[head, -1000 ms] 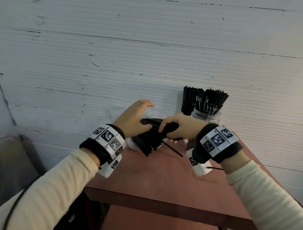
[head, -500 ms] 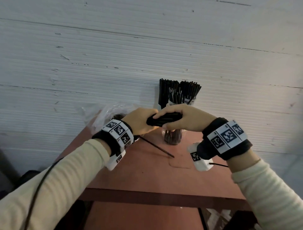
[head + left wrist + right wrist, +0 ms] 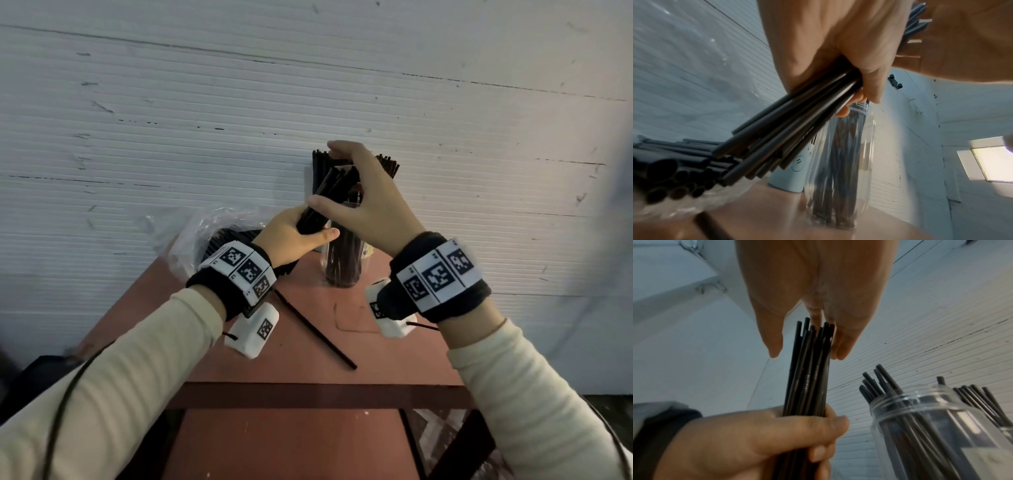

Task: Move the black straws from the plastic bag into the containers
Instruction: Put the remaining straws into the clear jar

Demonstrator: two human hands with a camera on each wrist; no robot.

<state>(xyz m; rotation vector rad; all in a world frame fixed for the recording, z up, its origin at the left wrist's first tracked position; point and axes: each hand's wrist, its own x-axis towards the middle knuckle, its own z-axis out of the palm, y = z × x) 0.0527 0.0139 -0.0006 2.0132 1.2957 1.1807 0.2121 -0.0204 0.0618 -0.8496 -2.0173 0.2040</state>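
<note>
A white ribbed wall (image 3: 239, 113) fills the background behind a red-brown table (image 3: 301, 431). On the table's far left corner lies the clear bag (image 3: 191, 236), crumpled open, with more black straws inside it; their open ends show in the left wrist view (image 3: 663, 172). Near the wall stands a clear jar (image 3: 342, 263), upright and already holding straws that fan out above its threaded rim (image 3: 906, 399). Behind the jar, in the left wrist view, is a pale blue container (image 3: 791, 172) with a drawn face. A second clear jar edge with straws shows at the far right of the right wrist view (image 3: 982, 404). One loose straw (image 3: 315, 330) lies flat on the table, slanting toward the near edge.

The left hand (image 3: 291, 236) grips the lower part of a bundle (image 3: 329, 195) of black straws, fingers and thumb curled round it. The bundle tilts up and to the right, just in front of the jar and above the table, not in any container. The right hand (image 3: 370, 202) cups over the bundle's top ends with straight, relaxed fingers (image 3: 840, 344) touching the tips and the thumb held apart; it closes on nothing. Both wrists wear black bands with white coded markers (image 3: 438, 277)
</note>
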